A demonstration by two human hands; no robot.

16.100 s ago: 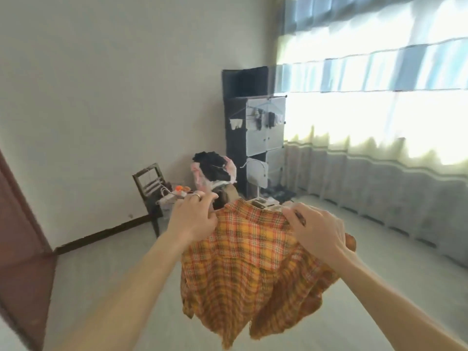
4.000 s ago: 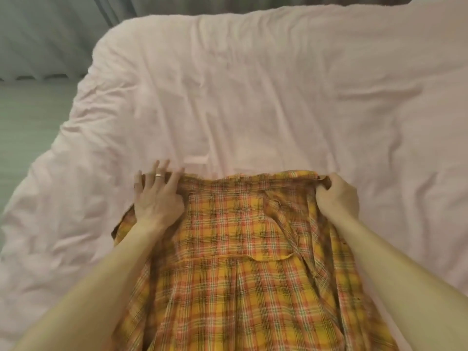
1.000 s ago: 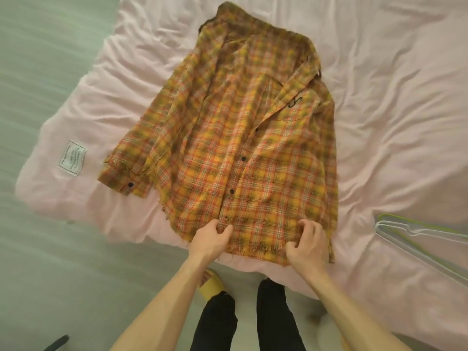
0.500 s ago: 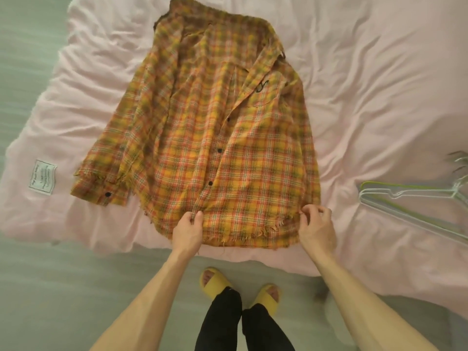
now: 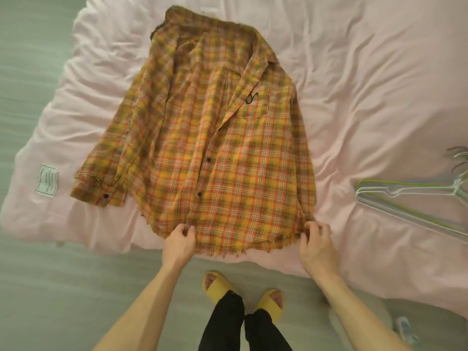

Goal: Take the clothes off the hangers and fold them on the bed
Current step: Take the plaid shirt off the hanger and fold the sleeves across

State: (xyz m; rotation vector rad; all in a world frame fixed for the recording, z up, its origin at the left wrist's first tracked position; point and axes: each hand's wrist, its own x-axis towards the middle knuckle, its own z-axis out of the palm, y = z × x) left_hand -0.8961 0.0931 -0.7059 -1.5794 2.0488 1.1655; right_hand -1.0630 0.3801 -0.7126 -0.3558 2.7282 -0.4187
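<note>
I'm pinching the plaid shirt (image 5: 217, 138) hem: left hand (image 5: 180, 241) at the button placket, right hand (image 5: 316, 243) at the right corner. Shirt's lying front-up on the bed (image 5: 379, 84). Pulling evenly toward me should flatten wrinkles before folding the sleeves in.

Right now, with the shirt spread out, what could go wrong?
The left hand and right hand pinch the frayed hem of the orange plaid shirt right at the edge of the pink bed; a pull toward the person might drag it onto the floor. Its collar lies rumpled, so folding now may trap creases. The green and white wire hangers nearby could snag a sleeve.
</note>
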